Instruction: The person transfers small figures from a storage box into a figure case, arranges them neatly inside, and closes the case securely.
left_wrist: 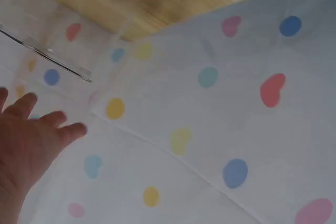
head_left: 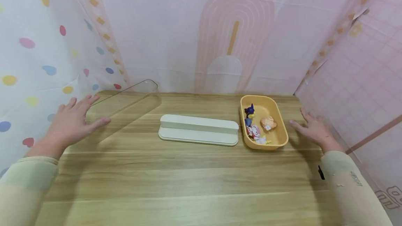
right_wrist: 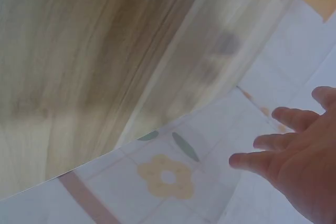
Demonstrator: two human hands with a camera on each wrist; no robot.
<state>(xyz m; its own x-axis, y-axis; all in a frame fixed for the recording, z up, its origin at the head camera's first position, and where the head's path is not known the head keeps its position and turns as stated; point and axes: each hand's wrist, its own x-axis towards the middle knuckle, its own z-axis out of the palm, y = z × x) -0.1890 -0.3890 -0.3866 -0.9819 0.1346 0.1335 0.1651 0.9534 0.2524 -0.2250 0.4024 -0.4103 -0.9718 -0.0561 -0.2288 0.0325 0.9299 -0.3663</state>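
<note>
My left hand (head_left: pixel 73 119) has its fingers spread and holds nothing. It overlaps the near end of a clear, see-through cover (head_left: pixel 135 105) with a thin dark rim, standing at the left of the table. On the right, my right hand (head_left: pixel 314 130) is also spread and holds nothing, just beside a yellow tray (head_left: pixel 284 138). Inside the tray lie several small toy figures, among them a dark purple one (head_left: pixel 250 110), a red and white one (head_left: pixel 253 131) and an orange one (head_left: pixel 268 123). Between the hands sits a cream-white base (head_left: pixel 198 130) with a raised ledge along its back.
The wood-grain table (head_left: pixel 188 184) is bounded by a polka-dot cloth (head_left: pixel 47 51) at the left, a pale cloth with a pink arch (head_left: pixel 237 34) at the back, and a pink-grid cloth (head_left: pixel 367 79) at the right. A small black object (head_left: pixel 321 172) shows at the right sleeve.
</note>
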